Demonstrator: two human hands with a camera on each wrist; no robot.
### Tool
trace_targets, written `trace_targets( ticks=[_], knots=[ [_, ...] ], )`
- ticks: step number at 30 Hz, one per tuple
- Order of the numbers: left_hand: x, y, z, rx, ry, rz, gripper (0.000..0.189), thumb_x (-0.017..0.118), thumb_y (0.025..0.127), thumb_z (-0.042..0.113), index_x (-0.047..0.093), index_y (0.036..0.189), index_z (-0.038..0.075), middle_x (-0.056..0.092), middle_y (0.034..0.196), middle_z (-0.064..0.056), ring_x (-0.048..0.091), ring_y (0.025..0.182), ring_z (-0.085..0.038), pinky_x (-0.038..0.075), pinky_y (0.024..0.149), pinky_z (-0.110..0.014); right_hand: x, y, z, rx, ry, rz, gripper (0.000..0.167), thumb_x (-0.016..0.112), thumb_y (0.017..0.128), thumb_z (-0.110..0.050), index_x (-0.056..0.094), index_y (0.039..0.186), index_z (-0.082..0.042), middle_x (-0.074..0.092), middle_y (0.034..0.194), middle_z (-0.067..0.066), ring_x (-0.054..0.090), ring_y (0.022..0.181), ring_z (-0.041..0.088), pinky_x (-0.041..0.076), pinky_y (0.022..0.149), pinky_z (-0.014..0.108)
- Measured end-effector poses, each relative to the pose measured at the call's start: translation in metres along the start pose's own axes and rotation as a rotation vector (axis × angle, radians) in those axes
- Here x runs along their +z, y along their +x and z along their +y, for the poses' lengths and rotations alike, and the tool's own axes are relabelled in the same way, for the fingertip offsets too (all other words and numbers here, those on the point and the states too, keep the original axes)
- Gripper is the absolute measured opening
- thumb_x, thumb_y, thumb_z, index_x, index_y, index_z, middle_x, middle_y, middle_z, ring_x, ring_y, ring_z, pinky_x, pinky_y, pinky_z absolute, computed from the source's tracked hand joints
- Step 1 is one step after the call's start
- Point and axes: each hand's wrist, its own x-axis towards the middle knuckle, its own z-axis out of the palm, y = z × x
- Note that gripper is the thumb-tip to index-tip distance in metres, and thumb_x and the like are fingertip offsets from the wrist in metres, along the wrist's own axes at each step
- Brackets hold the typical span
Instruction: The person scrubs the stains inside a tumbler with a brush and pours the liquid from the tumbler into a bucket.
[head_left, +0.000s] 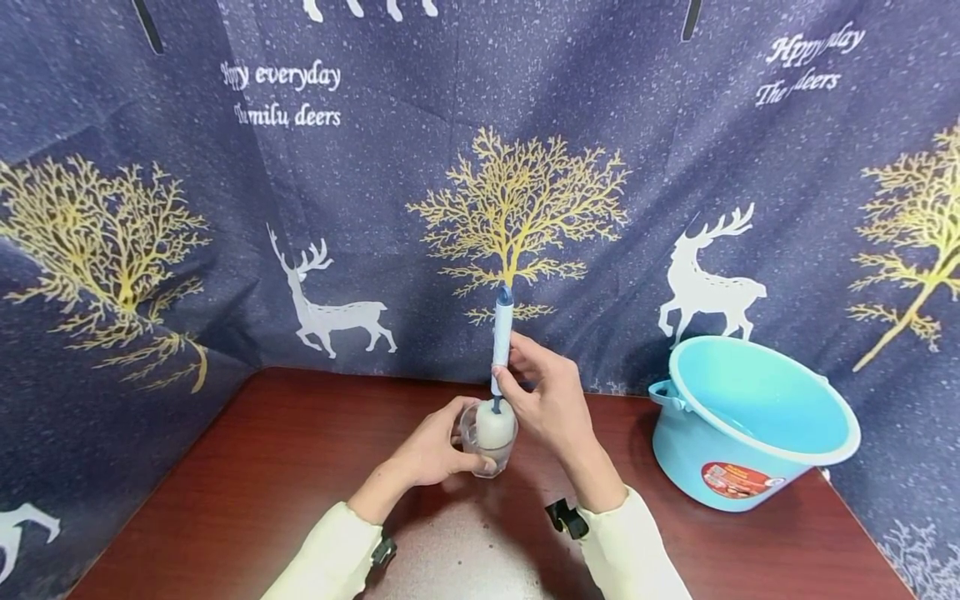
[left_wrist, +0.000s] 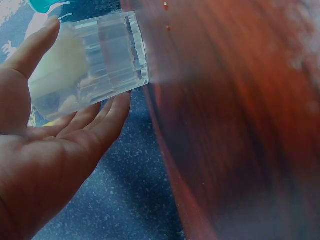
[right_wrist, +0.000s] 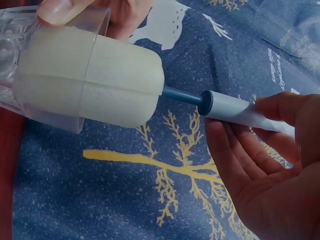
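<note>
My left hand grips a clear cup round its side, thumb on one side and fingers on the other. A cup brush with a thick whitish sponge head stands partly inside the cup, its upper end sticking out past the rim. From the sponge a thin dark-blue stem leads to a pale blue handle, which points upward. My right hand pinches the lower part of this handle between thumb and fingers. In the left wrist view the sponge shows blurred through the cup wall, and the cup's base is close to the table.
A light-blue bucket with a red label stands on the right of the brown table. Small drops dot the tabletop near the front. Behind the table hangs a dark-blue cloth printed with deer and yellow trees.
</note>
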Motion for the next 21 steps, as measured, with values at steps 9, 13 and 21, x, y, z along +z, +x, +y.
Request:
trace_targets(
  ticks=[9,13,21],
  knots=[
    [0.0005,-0.0003,0.0007,0.005,-0.01,0.002,0.082,0.097,0.077,0.018,0.051,0.144,0.005,0.065,0.131,-0.01,0.069,0.118,-0.025,0.057,0.101,-0.042,0.0001,0.0003,-0.0016,0.009,0.054,-0.005,0.03,0.076,0.095,-0.001,0.072,0.124,-0.008,0.076,0.09,0.007,0.076,0.084,0.018,0.064,0.079,0.035],
    [0.0009,-0.0004,0.0006,0.01,-0.009,0.005,0.082,0.097,0.076,0.017,0.051,0.144,0.005,0.065,0.13,-0.009,0.069,0.118,-0.025,0.057,0.101,-0.041,-0.0009,-0.0001,-0.0031,0.009,0.077,-0.001,0.028,0.077,0.094,0.0,0.071,0.12,-0.008,0.076,0.089,0.007,0.075,0.083,0.018,0.064,0.079,0.035],
    [0.0016,0.0,0.0,0.005,-0.018,0.005,0.083,0.097,0.076,0.016,0.051,0.144,0.005,0.065,0.128,-0.009,0.069,0.118,-0.024,0.058,0.1,-0.039,-0.0007,-0.0008,-0.0022,0.031,0.105,0.006,0.025,0.078,0.093,-0.001,0.071,0.115,-0.011,0.076,0.089,0.005,0.075,0.083,0.017,0.064,0.079,0.035]
  ],
)
